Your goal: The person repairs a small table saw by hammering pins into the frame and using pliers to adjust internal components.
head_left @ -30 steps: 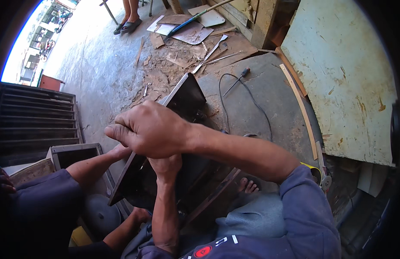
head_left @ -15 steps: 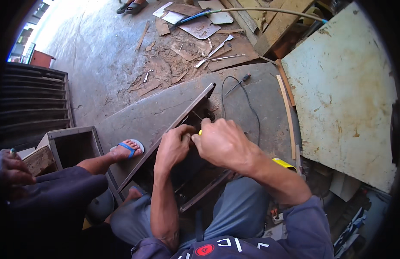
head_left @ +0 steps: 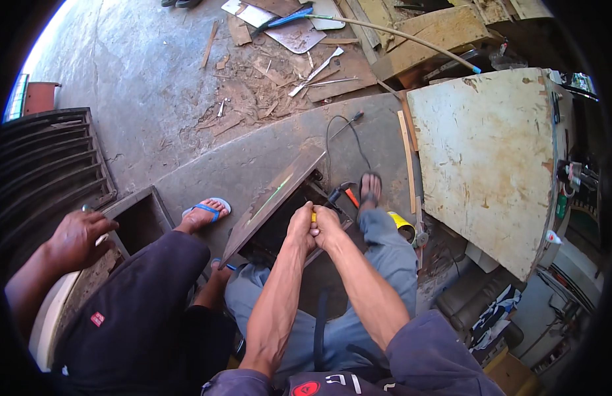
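My left hand (head_left: 300, 226) and my right hand (head_left: 327, 226) are closed together over a small yellow object (head_left: 313, 218). Fingers hide most of it, so its kind is unclear. Just beneath them, a dark wooden box-like frame (head_left: 273, 191) stands tilted between my legs, a green streak on its upper board. Its dark inside is partly covered by my hands. A black tool with an orange-red handle (head_left: 352, 197) lies to the right of the frame, by my sandalled foot (head_left: 370, 189).
At left sits another person, whose hand (head_left: 78, 241) is raised near an open wooden box (head_left: 141, 221). A black cable (head_left: 349, 132) lies ahead on the concrete. To the right are a yellow can-like container (head_left: 399, 223) and a large whitish panel (head_left: 481, 165). Wood scraps (head_left: 253, 92) litter the floor beyond.
The wooden frame has turned so its outer board faces up more. Both hands have come closer together around the yellow object. The view has shifted, and the orange-handled tool now shows.
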`<control>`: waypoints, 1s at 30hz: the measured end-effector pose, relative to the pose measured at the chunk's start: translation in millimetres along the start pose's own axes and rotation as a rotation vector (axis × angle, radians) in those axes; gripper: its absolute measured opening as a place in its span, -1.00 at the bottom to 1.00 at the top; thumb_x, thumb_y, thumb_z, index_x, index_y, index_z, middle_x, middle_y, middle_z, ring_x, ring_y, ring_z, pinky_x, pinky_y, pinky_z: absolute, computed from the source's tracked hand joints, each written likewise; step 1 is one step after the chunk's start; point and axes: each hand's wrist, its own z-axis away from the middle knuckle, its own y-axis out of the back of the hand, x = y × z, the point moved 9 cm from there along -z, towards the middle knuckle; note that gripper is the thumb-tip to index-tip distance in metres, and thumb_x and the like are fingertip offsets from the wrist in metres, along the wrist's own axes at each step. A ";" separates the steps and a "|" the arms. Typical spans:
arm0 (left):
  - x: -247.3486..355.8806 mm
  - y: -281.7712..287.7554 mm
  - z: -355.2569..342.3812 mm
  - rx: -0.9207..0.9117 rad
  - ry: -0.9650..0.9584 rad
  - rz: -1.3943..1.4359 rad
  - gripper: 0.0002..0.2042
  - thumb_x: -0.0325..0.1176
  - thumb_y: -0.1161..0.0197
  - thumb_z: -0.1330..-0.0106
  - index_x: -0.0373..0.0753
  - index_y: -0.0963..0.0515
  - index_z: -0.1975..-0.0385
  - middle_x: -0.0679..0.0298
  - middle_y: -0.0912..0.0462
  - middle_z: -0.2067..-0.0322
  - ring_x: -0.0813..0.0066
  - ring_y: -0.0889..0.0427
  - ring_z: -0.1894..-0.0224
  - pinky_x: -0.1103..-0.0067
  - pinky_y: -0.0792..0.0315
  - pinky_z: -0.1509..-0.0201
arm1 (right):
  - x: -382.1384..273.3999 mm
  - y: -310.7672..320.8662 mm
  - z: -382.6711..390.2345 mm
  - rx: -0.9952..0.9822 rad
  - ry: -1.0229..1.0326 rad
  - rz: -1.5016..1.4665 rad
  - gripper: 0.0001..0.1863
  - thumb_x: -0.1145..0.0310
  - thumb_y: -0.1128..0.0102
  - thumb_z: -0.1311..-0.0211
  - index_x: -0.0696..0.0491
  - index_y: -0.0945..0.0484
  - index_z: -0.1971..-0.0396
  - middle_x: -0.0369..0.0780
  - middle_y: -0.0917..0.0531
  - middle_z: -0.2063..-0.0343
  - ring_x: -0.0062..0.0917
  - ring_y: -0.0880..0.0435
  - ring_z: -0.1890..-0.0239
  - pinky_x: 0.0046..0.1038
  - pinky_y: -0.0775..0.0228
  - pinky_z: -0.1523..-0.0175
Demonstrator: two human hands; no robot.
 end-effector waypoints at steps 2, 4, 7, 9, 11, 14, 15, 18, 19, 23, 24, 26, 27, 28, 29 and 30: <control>4.2 17.2 -13.8 0.070 -0.078 -0.109 -0.68 -0.08 0.05 -0.56 -0.17 -0.41 0.35 0.41 -0.30 0.69 0.62 -0.14 0.82 0.60 -0.13 0.81 | 5.9 -8.8 -1.2 -0.007 -0.067 -0.059 -0.74 0.30 -0.03 -0.40 -0.02 -0.43 0.54 -0.39 -0.36 0.72 -0.68 -0.24 0.82 -0.58 0.05 0.78; 1.1 9.1 -0.8 0.114 0.015 -0.154 -0.69 -0.09 0.05 -0.57 -0.18 -0.43 0.32 0.38 -0.37 0.66 0.62 -0.23 0.76 0.63 -0.18 0.76 | 2.2 -1.8 1.6 0.065 -0.095 -0.059 -0.73 0.29 -0.06 -0.39 -0.02 -0.44 0.57 -0.39 -0.36 0.73 -0.67 -0.24 0.83 -0.56 0.05 0.77; 13.1 -2.1 -0.1 0.133 0.034 -0.177 -0.68 -0.07 0.05 -0.56 -0.23 -0.45 0.19 0.28 -0.47 0.51 0.52 -0.38 0.60 0.58 -0.28 0.58 | -0.7 -8.6 7.4 0.163 -0.118 0.024 -0.69 0.25 -0.11 -0.38 -0.04 -0.44 0.61 -0.39 -0.38 0.76 -0.66 -0.26 0.84 -0.53 0.07 0.79; 25.7 -6.3 -7.4 0.117 -0.053 -0.169 -0.58 0.01 0.02 -0.53 -0.29 -0.42 0.01 0.14 -0.54 0.31 0.31 -0.49 0.37 0.42 -0.36 0.32 | -14.8 -6.7 6.5 0.257 -0.155 0.153 -0.65 0.21 -0.15 -0.38 -0.06 -0.43 0.65 -0.39 -0.39 0.78 -0.65 -0.26 0.86 -0.52 0.09 0.80; 15.4 2.1 -7.3 0.112 -0.111 -0.164 -0.43 0.09 0.00 -0.50 -0.36 -0.40 -0.18 0.00 -0.62 0.10 0.10 -0.60 0.15 0.26 -0.44 0.05 | -13.7 -2.4 2.9 0.250 -0.167 0.181 -0.65 0.21 -0.16 -0.38 -0.07 -0.43 0.65 -0.39 -0.39 0.78 -0.64 -0.26 0.86 -0.51 0.08 0.81; 11.1 8.5 0.5 0.109 -0.125 -0.157 -0.46 0.07 0.01 -0.50 -0.35 -0.42 -0.14 0.01 -0.63 0.12 0.10 -0.61 0.16 0.25 -0.46 0.08 | -10.9 -7.7 2.5 0.252 -0.151 0.209 -0.64 0.19 -0.14 -0.38 -0.07 -0.43 0.65 -0.39 -0.40 0.77 -0.62 -0.27 0.86 -0.52 0.07 0.81; 15.8 10.0 2.7 0.108 -0.127 -0.152 -0.47 0.06 0.01 -0.50 -0.35 -0.42 -0.12 0.01 -0.63 0.13 0.10 -0.61 0.17 0.24 -0.46 0.08 | -6.5 -11.7 4.2 0.252 -0.146 0.184 -0.66 0.18 -0.14 -0.38 -0.07 -0.44 0.63 -0.39 -0.41 0.75 -0.63 -0.28 0.85 -0.51 0.06 0.80; 30.6 17.9 13.3 0.096 -0.123 -0.146 -0.50 0.05 0.01 -0.50 -0.34 -0.44 -0.08 0.01 -0.64 0.15 0.09 -0.62 0.19 0.23 -0.48 0.11 | 4.3 -14.9 11.6 0.311 -0.048 0.168 -0.71 0.22 -0.14 -0.38 -0.01 -0.55 0.55 -0.37 -0.48 0.65 -0.65 -0.38 0.71 -0.44 -0.11 0.67; 37.8 21.2 19.7 0.093 -0.122 -0.154 -0.51 0.04 0.01 -0.50 -0.34 -0.44 -0.06 0.01 -0.64 0.16 0.09 -0.63 0.20 0.22 -0.49 0.12 | 6.3 -14.7 15.5 0.462 0.038 0.119 -0.72 0.26 -0.09 -0.42 0.05 -0.57 0.49 -0.36 -0.51 0.61 -0.65 -0.42 0.65 -0.43 -0.21 0.60; 85.3 54.1 38.7 0.158 -0.212 -0.182 -0.54 0.02 0.02 -0.50 -0.32 -0.47 0.00 0.01 -0.65 0.19 0.08 -0.64 0.22 0.21 -0.51 0.15 | -2.7 -30.8 16.4 0.375 0.014 0.305 -0.73 0.22 -0.12 -0.41 -0.01 -0.53 0.51 -0.35 -0.44 0.66 -0.64 -0.34 0.72 -0.44 -0.07 0.71; 98.2 68.8 47.2 0.206 -0.248 -0.172 -0.55 0.01 0.02 -0.50 -0.32 -0.47 0.01 0.01 -0.65 0.20 0.08 -0.64 0.23 0.20 -0.52 0.16 | -0.2 -31.8 9.9 0.359 0.044 0.373 -0.72 0.22 -0.12 -0.41 -0.01 -0.52 0.52 -0.35 -0.44 0.66 -0.64 -0.34 0.71 -0.44 -0.05 0.70; 114.2 95.5 48.2 0.286 -0.313 -0.137 -0.57 0.00 0.02 -0.50 -0.32 -0.48 0.04 0.01 -0.66 0.21 0.08 -0.65 0.24 0.19 -0.53 0.18 | -5.7 -38.8 16.8 0.345 0.041 0.421 -0.72 0.21 -0.11 -0.41 -0.03 -0.52 0.53 -0.35 -0.45 0.66 -0.65 -0.30 0.73 -0.45 0.04 0.71; 117.1 110.2 48.9 0.337 -0.346 -0.102 -0.57 -0.01 0.02 -0.50 -0.31 -0.49 0.06 0.01 -0.66 0.22 0.08 -0.65 0.24 0.19 -0.53 0.19 | -8.0 -37.7 18.3 0.343 0.045 0.429 -0.72 0.21 -0.11 -0.41 -0.03 -0.52 0.53 -0.35 -0.45 0.66 -0.65 -0.30 0.73 -0.45 0.04 0.71; 116.3 124.3 45.0 0.401 -0.376 -0.048 -0.58 -0.01 0.02 -0.50 -0.31 -0.49 0.07 0.01 -0.66 0.23 0.08 -0.65 0.25 0.18 -0.54 0.20 | -12.5 -29.9 18.0 0.389 0.033 0.530 -0.75 0.24 -0.13 -0.40 0.05 -0.57 0.44 -0.29 -0.54 0.57 -0.57 -0.43 0.60 -0.38 -0.19 0.53; 111.8 140.0 43.4 0.473 -0.403 0.019 -0.59 -0.02 0.03 -0.50 -0.31 -0.50 0.09 0.01 -0.66 0.24 0.08 -0.66 0.26 0.18 -0.55 0.21 | -14.3 -23.6 17.0 0.437 0.021 0.630 -0.76 0.26 -0.15 -0.39 0.14 -0.62 0.36 -0.22 -0.63 0.49 -0.49 -0.56 0.46 -0.31 -0.42 0.35; 99.4 153.7 41.4 0.554 -0.414 0.097 -0.59 -0.03 0.03 -0.50 -0.30 -0.50 0.10 0.01 -0.67 0.25 0.07 -0.66 0.26 0.17 -0.55 0.22 | -13.4 -18.6 15.5 0.441 0.027 0.640 -0.76 0.26 -0.15 -0.39 0.14 -0.62 0.36 -0.22 -0.63 0.49 -0.49 -0.56 0.46 -0.31 -0.42 0.35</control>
